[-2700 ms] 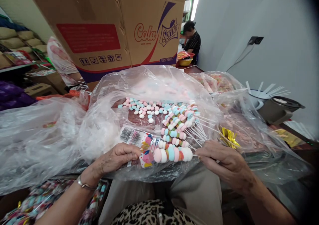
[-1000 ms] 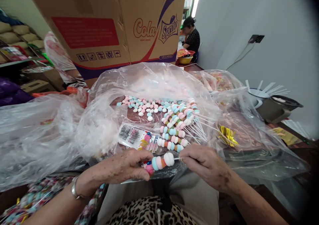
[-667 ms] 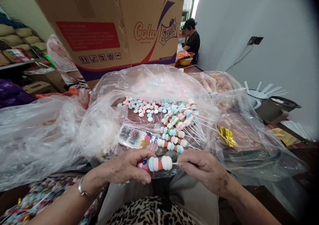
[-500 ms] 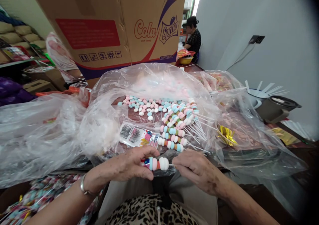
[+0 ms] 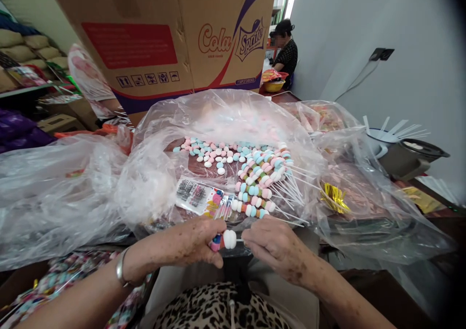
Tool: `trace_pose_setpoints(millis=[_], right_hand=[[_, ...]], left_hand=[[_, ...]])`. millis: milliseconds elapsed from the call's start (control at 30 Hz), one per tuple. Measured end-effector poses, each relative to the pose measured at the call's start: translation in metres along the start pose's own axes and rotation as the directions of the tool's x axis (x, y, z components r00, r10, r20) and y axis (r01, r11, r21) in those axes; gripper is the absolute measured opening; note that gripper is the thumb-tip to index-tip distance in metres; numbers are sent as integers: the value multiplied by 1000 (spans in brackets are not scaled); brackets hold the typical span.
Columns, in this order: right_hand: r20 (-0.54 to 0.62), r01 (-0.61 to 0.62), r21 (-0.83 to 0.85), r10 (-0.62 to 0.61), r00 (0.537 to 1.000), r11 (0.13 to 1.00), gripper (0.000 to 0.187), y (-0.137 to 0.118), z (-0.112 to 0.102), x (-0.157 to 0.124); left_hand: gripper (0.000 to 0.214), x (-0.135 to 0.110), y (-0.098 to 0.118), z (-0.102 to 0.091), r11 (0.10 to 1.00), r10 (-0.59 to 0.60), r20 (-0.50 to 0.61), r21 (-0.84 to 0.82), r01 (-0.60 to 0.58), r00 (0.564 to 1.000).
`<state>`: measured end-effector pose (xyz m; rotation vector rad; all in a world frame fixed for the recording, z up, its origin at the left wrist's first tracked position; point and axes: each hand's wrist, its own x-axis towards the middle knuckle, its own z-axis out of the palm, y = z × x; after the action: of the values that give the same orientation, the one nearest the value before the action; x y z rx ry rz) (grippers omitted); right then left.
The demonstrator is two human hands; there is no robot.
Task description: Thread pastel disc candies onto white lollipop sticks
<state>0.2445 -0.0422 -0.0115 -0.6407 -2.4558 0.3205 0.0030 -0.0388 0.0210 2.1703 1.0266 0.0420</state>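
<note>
My left hand (image 5: 191,241) is closed around a small printed wrapper (image 5: 215,243), with the inner end of a marshmallow skewer (image 5: 229,239) inside it. White marshmallows at the stick end still show outside my fingers. My right hand (image 5: 274,249) pinches the skewer's white stick close to the marshmallows. Just beyond my hands lies a stack of flat printed wrappers (image 5: 196,195). To its right, several pink, blue and white marshmallow skewers (image 5: 260,173) are piled up, sticks pointing right. Loose marshmallows (image 5: 221,171) are scattered behind the wrappers.
A large clear plastic bag (image 5: 156,159) spreads over the table below a tall cardboard box (image 5: 145,8). Gold twist ties (image 5: 335,198) lie at right, near a pot of white sticks (image 5: 376,142). Wrapped candies (image 5: 69,280) fill a container at lower left. A person (image 5: 286,52) sits behind.
My right hand has moved left, pushing the skewer deeper into the wrapper and my left hand. Fewer marshmallows show between my hands. The view has shifted slightly.
</note>
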Motion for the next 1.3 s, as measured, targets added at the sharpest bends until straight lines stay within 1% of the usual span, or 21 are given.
trace_pose_setpoints(millis=[100,167,233,300,400,467,533,567,600,633,667,700,733,767,800,833,900,1033,1167,1300], right_hand=[[9,9,-18,-9,1000,1000,35,4,-3,2],[0,-10,8,10,1000,1000,30,7,-10,3],[22,-64,35,63,998,997,27,9,-18,4],[95,-156,57,150,984,986,28,8,-26,6],[244,-331,130,293,924,935,32,6,-32,11],[303,-415,195,347,887,889,32,4,-33,14],[324,-450,238,366,872,861,33,4,-33,15],[323,-447,245,362,874,860,34,4,-32,16],[314,-422,239,341,886,875,34,5,-32,16],[290,-367,218,299,909,904,34,6,-31,16],[252,-286,180,237,938,941,34,7,-30,16],[203,-185,128,157,967,974,34,8,-28,15],[151,-77,69,66,986,995,33,9,-25,14],[108,19,13,-20,994,1000,32,9,-22,14],[82,87,-29,-84,993,996,31,10,-19,13],[69,121,-54,-117,991,991,30,11,-15,13],[82,125,-61,-120,989,990,29,11,-9,12],[140,76,-42,-69,988,996,29,8,-2,16],[135,118,-56,-109,985,991,29,8,-2,22],[143,110,-78,-98,985,991,27,12,-6,23]], left_hand=[[28,4,0,4,997,16,-9,-78,-17,1000],[34,4,0,1,994,14,-58,-111,-21,998],[41,2,-2,-5,994,2,-88,-105,-11,996],[44,-2,-5,-8,999,-12,-80,-46,8,997],[43,-8,-12,-6,990,-35,-89,130,46,995],[42,-10,-15,-3,972,-43,-95,225,64,995],[32,-12,-15,-4,967,-51,-72,248,67,996],[26,-13,-15,-6,972,-56,-60,226,68,997],[22,-14,-14,-8,982,-65,-38,173,70,997],[23,-14,-14,-11,994,-82,-1,76,82,997],[28,-14,-14,-13,992,-107,56,-62,111,993],[34,-14,-14,-14,963,-133,126,-219,159,983],[39,-13,-15,-14,905,-150,202,-366,216,968],[44,-11,-16,-12,832,-154,268,-483,271,951],[47,-9,-17,-10,767,-152,312,-561,311,938],[48,-7,-17,-8,729,-145,332,-601,328,932],[45,-1,-16,-2,729,-135,327,-607,317,935],[38,9,-7,2,750,-142,285,-594,291,948],[37,15,-2,1,755,-168,270,-584,300,948],[38,14,-4,0,772,-172,201,-581,259,964]])
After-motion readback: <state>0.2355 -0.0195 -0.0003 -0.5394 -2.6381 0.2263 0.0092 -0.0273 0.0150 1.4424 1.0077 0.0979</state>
